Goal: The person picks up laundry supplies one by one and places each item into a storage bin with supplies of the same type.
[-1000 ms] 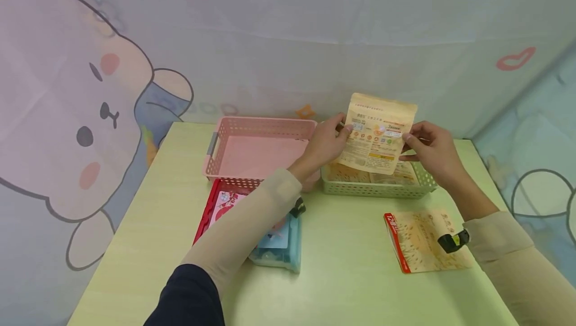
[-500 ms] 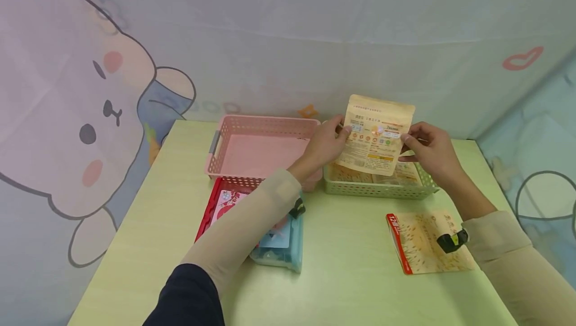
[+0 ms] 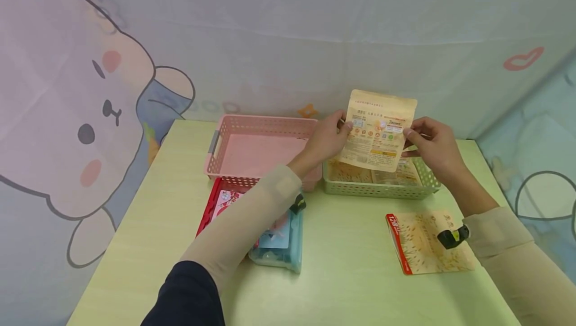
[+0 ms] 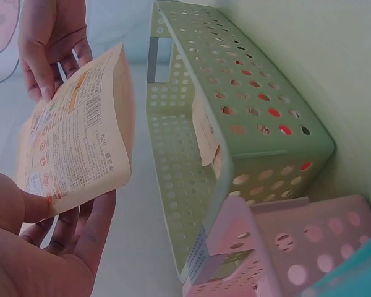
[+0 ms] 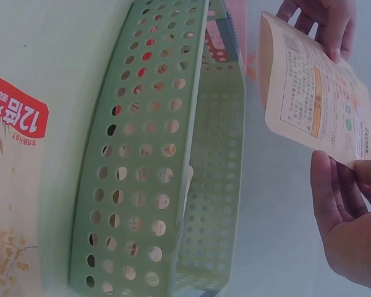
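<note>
Above the green basket, a printed pouch hangs between two hands: the left hand pinches one side edge and the right hand the other, thumbs in front, likely keeping it flat and readable. Similar packets lie inside; a red-edged packet rests on the table in front.
</note>
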The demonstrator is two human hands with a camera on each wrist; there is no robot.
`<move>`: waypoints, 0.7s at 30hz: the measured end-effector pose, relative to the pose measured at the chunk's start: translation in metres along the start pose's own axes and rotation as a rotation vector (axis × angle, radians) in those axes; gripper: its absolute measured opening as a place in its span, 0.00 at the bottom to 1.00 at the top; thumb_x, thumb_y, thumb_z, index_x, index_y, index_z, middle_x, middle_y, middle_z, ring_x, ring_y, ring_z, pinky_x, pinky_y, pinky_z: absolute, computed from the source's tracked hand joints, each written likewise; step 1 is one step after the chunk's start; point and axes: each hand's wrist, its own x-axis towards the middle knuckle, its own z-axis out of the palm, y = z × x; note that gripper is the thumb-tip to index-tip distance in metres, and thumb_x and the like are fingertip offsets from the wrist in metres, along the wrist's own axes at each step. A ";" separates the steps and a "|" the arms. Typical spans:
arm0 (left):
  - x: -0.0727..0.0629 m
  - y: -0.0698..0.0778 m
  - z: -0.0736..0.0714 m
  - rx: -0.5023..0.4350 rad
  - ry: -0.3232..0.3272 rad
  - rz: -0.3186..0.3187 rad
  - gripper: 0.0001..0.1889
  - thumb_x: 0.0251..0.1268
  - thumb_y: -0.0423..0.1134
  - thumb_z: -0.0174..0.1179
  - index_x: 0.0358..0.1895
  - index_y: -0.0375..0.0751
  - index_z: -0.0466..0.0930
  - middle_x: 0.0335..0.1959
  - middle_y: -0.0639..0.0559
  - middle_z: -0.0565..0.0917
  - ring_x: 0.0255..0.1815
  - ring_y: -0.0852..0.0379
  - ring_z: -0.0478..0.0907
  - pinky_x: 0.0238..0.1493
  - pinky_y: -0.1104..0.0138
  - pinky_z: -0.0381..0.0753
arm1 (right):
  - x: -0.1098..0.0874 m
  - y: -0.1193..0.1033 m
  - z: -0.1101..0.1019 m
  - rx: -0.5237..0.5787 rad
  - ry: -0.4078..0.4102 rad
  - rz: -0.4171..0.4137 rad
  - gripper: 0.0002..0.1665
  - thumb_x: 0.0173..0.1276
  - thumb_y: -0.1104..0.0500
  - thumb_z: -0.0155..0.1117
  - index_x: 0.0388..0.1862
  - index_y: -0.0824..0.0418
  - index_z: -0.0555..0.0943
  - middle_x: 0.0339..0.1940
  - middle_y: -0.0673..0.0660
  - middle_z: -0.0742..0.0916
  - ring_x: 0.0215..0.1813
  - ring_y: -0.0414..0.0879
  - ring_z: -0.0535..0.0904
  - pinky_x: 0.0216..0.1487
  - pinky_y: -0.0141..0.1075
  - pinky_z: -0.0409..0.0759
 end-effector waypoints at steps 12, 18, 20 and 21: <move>0.004 0.005 -0.001 -0.026 0.048 -0.038 0.12 0.84 0.42 0.55 0.59 0.39 0.74 0.48 0.49 0.81 0.39 0.55 0.78 0.38 0.66 0.79 | 0.009 -0.002 0.000 0.003 0.019 0.023 0.18 0.84 0.54 0.58 0.58 0.70 0.76 0.43 0.52 0.83 0.42 0.47 0.83 0.41 0.39 0.90; 0.012 0.005 -0.005 0.024 0.058 -0.085 0.13 0.85 0.43 0.55 0.61 0.40 0.71 0.50 0.48 0.81 0.41 0.55 0.80 0.39 0.65 0.79 | 0.019 -0.003 0.003 -0.001 0.019 0.048 0.18 0.84 0.54 0.58 0.58 0.68 0.76 0.42 0.52 0.82 0.42 0.46 0.83 0.41 0.39 0.89; 0.014 0.005 -0.006 0.046 0.055 -0.103 0.14 0.85 0.43 0.55 0.62 0.41 0.68 0.48 0.48 0.81 0.37 0.55 0.79 0.35 0.65 0.77 | 0.022 -0.003 0.004 -0.008 0.026 0.061 0.18 0.84 0.53 0.59 0.58 0.67 0.76 0.42 0.52 0.82 0.41 0.46 0.82 0.40 0.38 0.89; 0.016 0.004 -0.006 0.053 0.059 -0.109 0.14 0.85 0.43 0.55 0.62 0.42 0.67 0.46 0.48 0.81 0.34 0.56 0.77 0.33 0.66 0.76 | 0.024 -0.003 0.005 -0.014 0.031 0.066 0.18 0.84 0.53 0.59 0.59 0.67 0.76 0.43 0.52 0.82 0.41 0.45 0.82 0.40 0.37 0.89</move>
